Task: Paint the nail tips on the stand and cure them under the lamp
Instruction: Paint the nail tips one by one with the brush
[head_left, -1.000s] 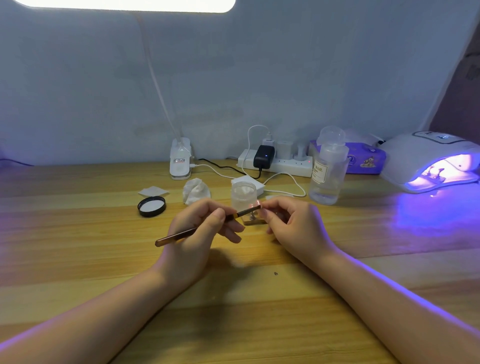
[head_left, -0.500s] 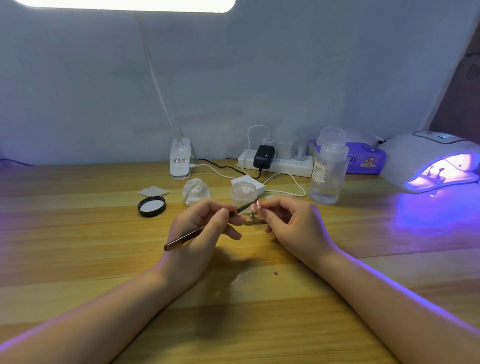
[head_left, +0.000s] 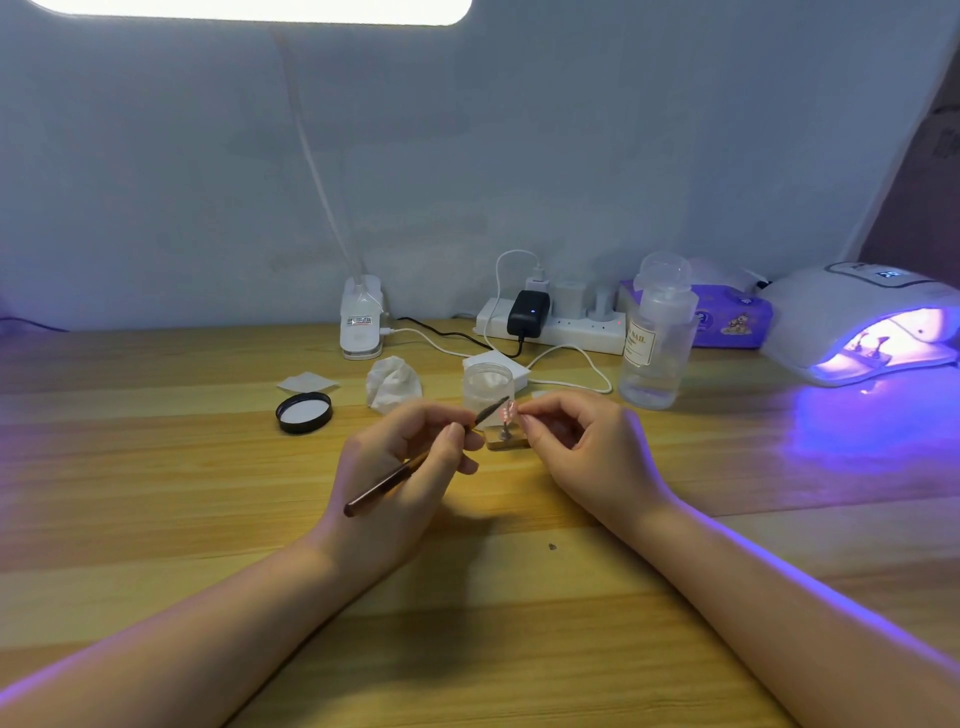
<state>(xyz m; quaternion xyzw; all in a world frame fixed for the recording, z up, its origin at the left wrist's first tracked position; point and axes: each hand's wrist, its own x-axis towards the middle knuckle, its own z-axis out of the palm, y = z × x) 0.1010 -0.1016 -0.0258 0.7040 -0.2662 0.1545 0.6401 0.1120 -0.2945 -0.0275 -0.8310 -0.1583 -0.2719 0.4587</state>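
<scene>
1. Nail tips (head_left: 508, 414) sit on a small stand (head_left: 505, 435) at the centre of the frame, resting on the wooden surface (head_left: 208, 519) just in front of a clear jar (head_left: 487, 387). They look pink; finer detail is too small to tell.
2. Left hand (head_left: 402, 467): fingers curled round a slim brush (head_left: 415, 462), held like a pen, its dark bristle end pointing up and right, just beside the tips.
3. Right hand (head_left: 582, 447): fingertips drawn together in a narrow pinch at the tips' right edge, apparently steadying them; whether it grips a tip or the stand's stem cannot be told.
4. Handling, as a judgement: the tips are likely thin, light and slightly springy, easily knocked off their mount, and wet polish would smear. Best taken by the stand's base or stem, never by a painted face.
5. Curing lamp (head_left: 862, 322), right edge of the frame, glows violet; small shapes lie inside its mouth.
6. Also present: black jar lid (head_left: 304, 412), crumpled tissue (head_left: 393, 383), pump bottle (head_left: 657, 338), power strip (head_left: 550, 325).
</scene>
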